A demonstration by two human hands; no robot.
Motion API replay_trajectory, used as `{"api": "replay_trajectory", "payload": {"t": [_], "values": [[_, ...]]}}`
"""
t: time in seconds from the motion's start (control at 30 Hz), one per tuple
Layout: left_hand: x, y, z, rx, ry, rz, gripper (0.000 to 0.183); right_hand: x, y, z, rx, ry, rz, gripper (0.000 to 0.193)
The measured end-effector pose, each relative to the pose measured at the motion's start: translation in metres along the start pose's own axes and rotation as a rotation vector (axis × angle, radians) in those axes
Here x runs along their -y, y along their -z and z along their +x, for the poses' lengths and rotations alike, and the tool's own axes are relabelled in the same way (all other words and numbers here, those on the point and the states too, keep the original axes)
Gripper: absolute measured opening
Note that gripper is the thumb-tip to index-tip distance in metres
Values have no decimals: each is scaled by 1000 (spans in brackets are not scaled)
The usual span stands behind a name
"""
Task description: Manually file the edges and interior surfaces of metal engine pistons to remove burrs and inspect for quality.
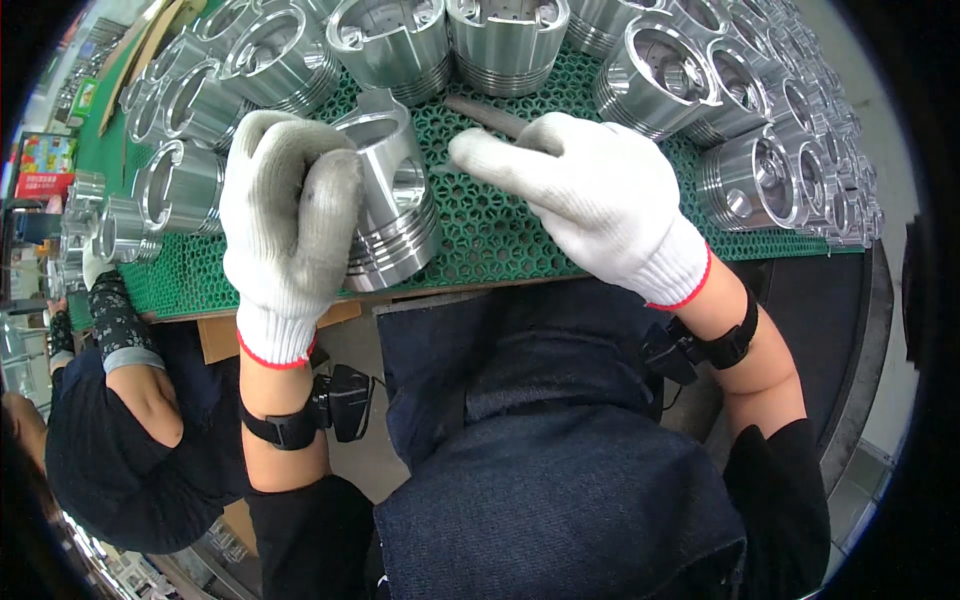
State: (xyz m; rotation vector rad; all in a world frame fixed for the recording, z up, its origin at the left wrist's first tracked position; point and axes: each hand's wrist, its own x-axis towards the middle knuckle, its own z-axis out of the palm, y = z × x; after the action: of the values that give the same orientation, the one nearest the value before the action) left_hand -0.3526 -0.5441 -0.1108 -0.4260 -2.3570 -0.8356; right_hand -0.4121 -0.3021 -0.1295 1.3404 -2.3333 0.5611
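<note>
My left hand [285, 215], in a white knitted glove with greyed fingertips, is closed against the left side of a silvery metal piston [385, 215]. The piston stands slightly tilted at the near edge of the green mat, its ring grooves low and its pin hole facing right. My right hand [600, 190], also gloved, is to the right of that piston and apart from it. From its fingers a slim grey file-like tool [485, 114] points left; the glove hides its other end.
Many more pistons [390, 50] crowd the back and both sides of the green honeycomb mat [480, 235]. Another person's patterned sleeve [122, 312] reaches toward the mat at the left. A cardboard piece [225, 338] shows below the near edge.
</note>
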Motion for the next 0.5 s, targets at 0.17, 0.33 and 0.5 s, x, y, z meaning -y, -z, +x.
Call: {"api": "replay_trajectory", "payload": {"t": [0.17, 0.33, 0.5], "values": [[-23, 3, -11, -8, 73, 16, 12, 7, 4, 11, -19, 46, 8, 43], [-66, 0, -38, 286, -80, 292, 28, 30, 20, -10, 333, -184, 17, 40], [-58, 1, -45, 250, -101, 279, 30, 8, 30, -2, 730, -903, 1162, 35]]}}
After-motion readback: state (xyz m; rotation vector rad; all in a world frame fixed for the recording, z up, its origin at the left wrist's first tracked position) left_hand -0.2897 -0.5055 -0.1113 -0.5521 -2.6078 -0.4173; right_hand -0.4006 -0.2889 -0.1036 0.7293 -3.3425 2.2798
